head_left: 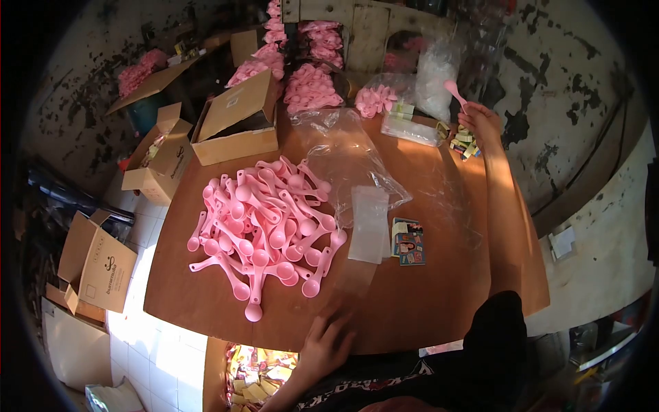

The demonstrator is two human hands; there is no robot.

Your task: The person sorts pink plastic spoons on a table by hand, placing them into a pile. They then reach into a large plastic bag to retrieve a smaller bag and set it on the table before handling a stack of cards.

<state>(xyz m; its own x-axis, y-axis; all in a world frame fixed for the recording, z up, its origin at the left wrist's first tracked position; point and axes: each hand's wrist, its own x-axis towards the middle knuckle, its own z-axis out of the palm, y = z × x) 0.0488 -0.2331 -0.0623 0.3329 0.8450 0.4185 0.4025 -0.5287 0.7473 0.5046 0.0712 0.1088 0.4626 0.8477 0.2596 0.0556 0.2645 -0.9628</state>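
My right hand [482, 125] is raised at the far right of the table, its fingers closed on the handle of a pink measuring spoon [453, 89]. Below that hand lies a small heap of yellow and green pieces [465, 144]. My left hand [331, 338] is low at the table's front edge, its fingers blurred by motion; I cannot make out anything in them. Ahead of it spreads a big pile of pink measuring spoons [264, 220]. Clear flat plastic sleeves [368, 223] lie right of the pile, beside a small stack of printed cards [409, 242].
A crumpled clear plastic sheet [343, 147] covers the table's middle back. Bagged pink spoons [312, 89] are heaped behind, near a clear-wrapped pack [412, 130]. Cardboard boxes [237, 127] stand at the left. Below the front edge is a box of colourful packets [257, 374].
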